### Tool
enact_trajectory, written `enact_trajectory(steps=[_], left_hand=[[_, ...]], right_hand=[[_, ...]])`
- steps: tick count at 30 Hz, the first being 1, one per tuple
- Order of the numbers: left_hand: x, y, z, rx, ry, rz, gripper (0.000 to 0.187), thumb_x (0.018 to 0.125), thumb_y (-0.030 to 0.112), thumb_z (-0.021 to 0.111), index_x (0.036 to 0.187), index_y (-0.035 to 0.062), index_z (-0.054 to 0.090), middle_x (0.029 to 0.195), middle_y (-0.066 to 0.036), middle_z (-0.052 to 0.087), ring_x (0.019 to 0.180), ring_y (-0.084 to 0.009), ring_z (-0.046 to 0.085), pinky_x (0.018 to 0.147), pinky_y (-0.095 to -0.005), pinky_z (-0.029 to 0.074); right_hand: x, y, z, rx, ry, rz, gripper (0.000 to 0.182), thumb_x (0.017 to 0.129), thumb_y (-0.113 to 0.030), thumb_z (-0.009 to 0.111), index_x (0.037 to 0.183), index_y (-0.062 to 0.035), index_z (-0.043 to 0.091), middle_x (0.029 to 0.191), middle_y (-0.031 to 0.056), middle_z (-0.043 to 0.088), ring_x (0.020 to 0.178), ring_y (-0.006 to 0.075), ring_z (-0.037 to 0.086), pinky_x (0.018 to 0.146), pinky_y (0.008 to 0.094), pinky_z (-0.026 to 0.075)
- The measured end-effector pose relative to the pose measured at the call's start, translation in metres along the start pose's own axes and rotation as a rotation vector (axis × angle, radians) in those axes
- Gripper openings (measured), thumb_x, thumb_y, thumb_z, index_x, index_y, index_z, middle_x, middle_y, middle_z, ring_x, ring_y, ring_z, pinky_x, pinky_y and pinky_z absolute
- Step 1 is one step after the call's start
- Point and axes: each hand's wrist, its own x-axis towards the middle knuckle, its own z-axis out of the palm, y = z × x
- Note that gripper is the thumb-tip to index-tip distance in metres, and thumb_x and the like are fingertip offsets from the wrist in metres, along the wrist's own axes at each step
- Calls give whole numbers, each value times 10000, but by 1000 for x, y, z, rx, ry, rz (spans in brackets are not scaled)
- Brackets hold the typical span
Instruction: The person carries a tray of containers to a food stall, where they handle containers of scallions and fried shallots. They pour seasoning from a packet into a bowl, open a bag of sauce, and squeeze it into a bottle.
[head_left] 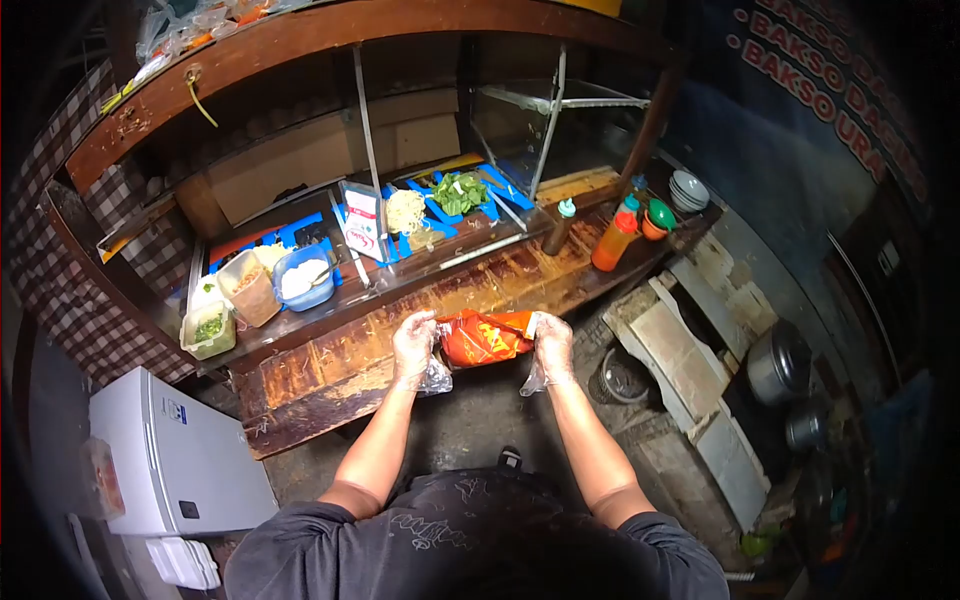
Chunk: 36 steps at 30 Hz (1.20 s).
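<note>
A red and orange plastic packet (484,338) with yellow print is stretched between my two hands, in front of the wooden counter's edge. My left hand (414,348) grips its left end, and my right hand (552,350) grips the right end. Both hands wear clear plastic gloves, loose at the wrists. What is inside the packet is hidden. Beyond it lies the worn wooden counter (480,291).
Behind the counter are a blue tub (305,290), a green-filled container (208,330), noodles (405,212) and leafy greens (459,194). Sauce bottles (614,235) and stacked bowls (689,190) stand at right. A white fridge (200,462) is at lower left; a metal pot (779,360) sits right.
</note>
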Motion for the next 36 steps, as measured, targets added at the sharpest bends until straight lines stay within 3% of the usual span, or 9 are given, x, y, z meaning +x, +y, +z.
enact_trajectory(steps=[3, 13, 21, 23, 27, 31, 33, 35, 36], left_hand=[[17, -27, 16, 42, 43, -4, 210, 948, 31, 617, 1158, 22, 613, 980, -14, 642, 761, -65, 569, 682, -202, 480], [45, -59, 59, 21, 303, 81, 171, 940, 2, 614, 1109, 28, 602, 888, -10, 631, 731, -71, 585, 644, -204, 481], [69, -87, 58, -15, 395, 9, 188, 930, 40, 646, 1111, 53, 596, 867, 3, 628, 673, -65, 581, 598, -208, 505], [79, -90, 58, -50, 427, -28, 191, 915, 23, 659, 1091, 53, 589, 865, -3, 633, 667, -72, 590, 592, -210, 520], [100, -101, 54, -99, 470, 14, 205, 873, -40, 669, 1031, 54, 579, 886, -20, 632, 694, -79, 609, 568, -210, 524], [119, -106, 47, -164, 255, 223, 211, 884, -44, 638, 1045, 68, 561, 945, -13, 602, 826, -117, 601, 733, -253, 534], [125, -110, 47, -147, 249, 231, 212, 872, -39, 654, 1034, 64, 564, 981, -20, 602, 874, -119, 595, 792, -257, 522], [127, -110, 51, -193, 301, 196, 195, 883, -8, 664, 1042, 59, 574, 985, -18, 605, 879, -111, 593, 802, -247, 515], [127, -110, 54, -193, 307, 194, 195, 883, -8, 664, 1042, 59, 574, 985, -18, 605, 879, -111, 593, 802, -247, 515]], right_hand=[[44, 14, -9, 49, 11, 5, 179, 982, -53, 528, 987, 39, 681, 821, 18, 650, 689, 91, 577, 626, 248, 474], [137, 80, -21, 181, -116, 162, 179, 970, -36, 516, 1014, 31, 677, 896, 31, 674, 812, 110, 604, 750, 255, 488], [167, 110, -20, -37, -207, 156, 191, 994, -19, 471, 1060, 40, 641, 978, 48, 653, 904, 143, 606, 835, 297, 500], [177, 125, -18, 97, -250, 0, 219, 950, 19, 471, 1050, 43, 665, 948, 36, 664, 860, 128, 608, 799, 283, 502], [194, 105, -3, 263, -283, 72, 219, 944, 26, 470, 1046, 60, 660, 968, 60, 676, 893, 143, 625, 810, 294, 511], [220, 138, -4, -400, -81, -179, 223, 983, -63, 482, 1071, 28, 666, 949, 87, 698, 875, 162, 653, 816, 301, 513], [230, 131, -15, -410, -167, -125, 220, 974, -118, 517, 1052, 3, 683, 955, 107, 710, 871, 215, 675, 804, 312, 521], [239, 124, -22, -880, -299, -439, 214, 946, -137, 551, 1034, -14, 703, 934, 125, 718, 863, 266, 688, 764, 339, 531], [240, 119, -20, -741, -285, -343, 212, 921, -150, 564, 1019, -40, 717, 885, 133, 715, 825, 288, 692, 702, 368, 535]])
